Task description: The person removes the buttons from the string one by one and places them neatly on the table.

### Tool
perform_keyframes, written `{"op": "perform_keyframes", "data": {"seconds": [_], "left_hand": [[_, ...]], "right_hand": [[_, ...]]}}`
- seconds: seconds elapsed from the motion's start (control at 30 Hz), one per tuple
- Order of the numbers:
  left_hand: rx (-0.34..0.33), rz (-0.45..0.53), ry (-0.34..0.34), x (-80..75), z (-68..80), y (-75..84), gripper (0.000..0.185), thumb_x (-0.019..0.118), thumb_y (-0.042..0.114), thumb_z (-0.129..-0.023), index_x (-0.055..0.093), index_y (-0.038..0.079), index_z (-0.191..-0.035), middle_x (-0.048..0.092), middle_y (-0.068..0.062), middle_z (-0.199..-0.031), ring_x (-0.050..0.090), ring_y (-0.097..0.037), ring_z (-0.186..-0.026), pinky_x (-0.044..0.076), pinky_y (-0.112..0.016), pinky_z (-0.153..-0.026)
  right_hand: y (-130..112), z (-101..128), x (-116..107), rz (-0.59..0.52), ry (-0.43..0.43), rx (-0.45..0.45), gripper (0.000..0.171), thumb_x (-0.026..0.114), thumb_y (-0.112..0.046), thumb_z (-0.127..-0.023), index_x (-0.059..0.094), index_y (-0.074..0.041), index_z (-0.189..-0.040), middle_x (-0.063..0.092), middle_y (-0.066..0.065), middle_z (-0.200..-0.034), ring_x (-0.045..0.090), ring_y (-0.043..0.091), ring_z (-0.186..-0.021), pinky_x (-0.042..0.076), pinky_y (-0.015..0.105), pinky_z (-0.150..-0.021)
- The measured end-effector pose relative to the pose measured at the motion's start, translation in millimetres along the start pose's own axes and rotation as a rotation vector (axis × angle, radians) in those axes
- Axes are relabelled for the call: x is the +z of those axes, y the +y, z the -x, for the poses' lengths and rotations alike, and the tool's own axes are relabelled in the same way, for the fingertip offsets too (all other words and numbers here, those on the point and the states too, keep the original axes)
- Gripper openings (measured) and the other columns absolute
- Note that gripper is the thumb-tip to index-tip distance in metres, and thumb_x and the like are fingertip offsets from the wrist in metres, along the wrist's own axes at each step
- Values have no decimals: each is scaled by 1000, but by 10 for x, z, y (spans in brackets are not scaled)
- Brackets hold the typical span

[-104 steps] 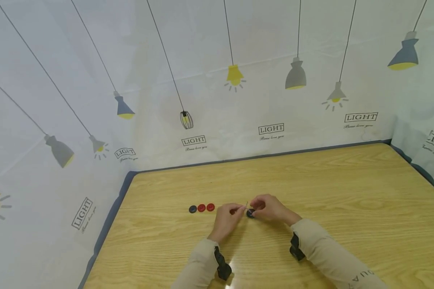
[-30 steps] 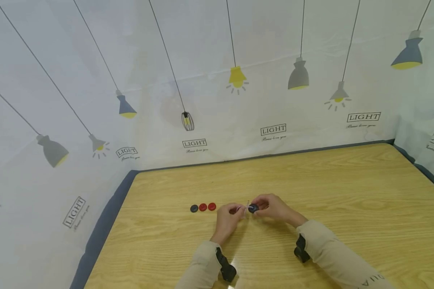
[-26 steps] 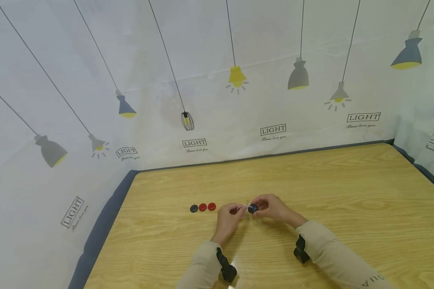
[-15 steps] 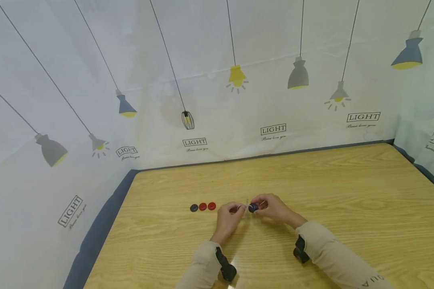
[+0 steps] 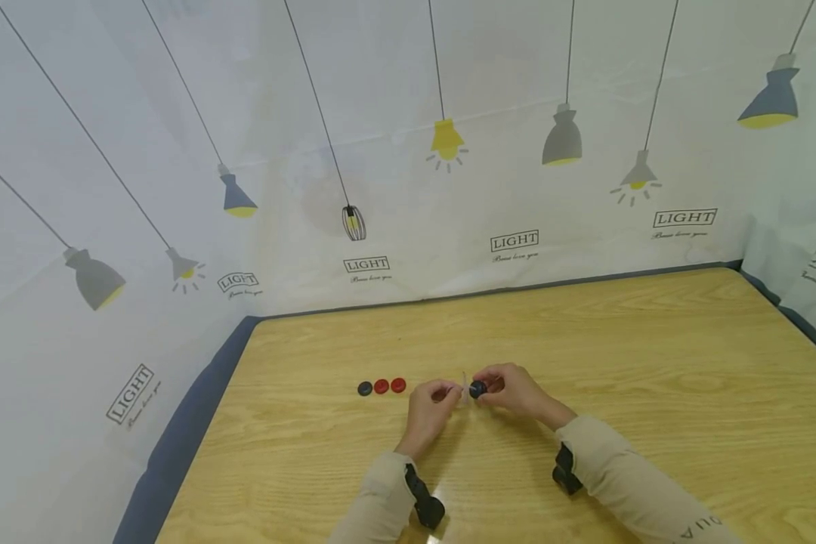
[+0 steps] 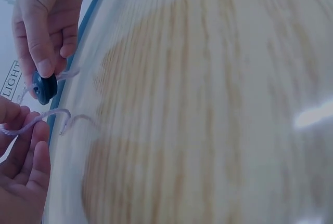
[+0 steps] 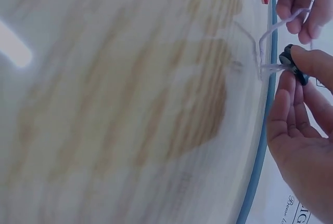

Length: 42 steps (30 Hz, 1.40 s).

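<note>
My left hand (image 5: 430,414) pinches a thin pale lilac string (image 6: 49,113) between thumb and fingers. My right hand (image 5: 514,393) pinches a dark, round button (image 5: 477,389) by its edge, tilted up on its side, just right of the left fingertips. String shows on both sides of the button (image 6: 46,87) in the left wrist view; the holes are too small to make out. In the right wrist view a loop of string (image 7: 260,47) hangs between the button (image 7: 295,65) and the left hand (image 7: 304,0).
Left of my hands, a dark button (image 5: 365,388) and two red buttons (image 5: 381,386), (image 5: 398,385) lie in a row on the wooden table (image 5: 585,332). A white cloth printed with lamps (image 5: 408,181) hangs behind the table and along its sides.
Since the oldest frame, the right hand has turned the dark button from nearly flat to tilted on edge and raised it slightly. Over the last second the hands have barely moved.
</note>
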<state>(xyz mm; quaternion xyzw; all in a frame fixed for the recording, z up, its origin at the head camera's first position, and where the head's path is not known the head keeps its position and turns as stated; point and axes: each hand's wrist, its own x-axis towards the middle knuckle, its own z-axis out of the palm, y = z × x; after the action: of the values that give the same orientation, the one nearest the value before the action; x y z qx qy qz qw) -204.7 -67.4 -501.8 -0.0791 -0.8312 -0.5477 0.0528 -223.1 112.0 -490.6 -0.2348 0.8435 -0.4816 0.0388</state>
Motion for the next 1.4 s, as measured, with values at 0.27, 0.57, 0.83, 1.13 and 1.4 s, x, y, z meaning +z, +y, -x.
{"op": "perform_keyframes", "data": {"seconds": [0.27,0.57,0.83,1.13,1.4], "left_hand": [[-31,91,-23,43,9,49,13,62,10,-82,67,-2,-80,65,-10,-82,58,-13,-69,44,-19,-57],[-23,138,-49,-50,131,351,17,57,6,-85,64,-9,-83,64,-20,-85,60,-28,-78,44,-18,-60],[-10,141,-76,-84,131,321,17,57,6,-86,63,-9,-90,63,-20,-90,60,-27,-82,46,-20,-67],[22,172,-172,-38,47,120,32,57,16,-87,57,-6,-111,61,-15,-101,59,-24,-92,47,-29,-78],[107,193,-200,12,31,2,36,58,27,-87,59,0,-110,62,-7,-100,58,-14,-89,47,-27,-76]], "right_hand": [[-9,15,-1,-83,1,24,26,65,3,-76,60,10,-100,60,23,-96,61,29,-79,50,31,-65],[-17,26,21,-147,-10,-2,29,62,3,-79,56,14,-104,58,24,-98,60,34,-86,50,32,-70],[-17,26,27,-191,18,-11,30,63,3,-78,54,15,-104,57,26,-99,59,35,-86,50,28,-68],[-44,16,31,-68,46,-56,26,63,6,-77,57,10,-102,58,22,-99,59,33,-87,50,29,-70],[-60,25,65,-53,56,-118,26,65,2,-77,59,8,-101,57,20,-98,59,32,-86,50,34,-71]]}}
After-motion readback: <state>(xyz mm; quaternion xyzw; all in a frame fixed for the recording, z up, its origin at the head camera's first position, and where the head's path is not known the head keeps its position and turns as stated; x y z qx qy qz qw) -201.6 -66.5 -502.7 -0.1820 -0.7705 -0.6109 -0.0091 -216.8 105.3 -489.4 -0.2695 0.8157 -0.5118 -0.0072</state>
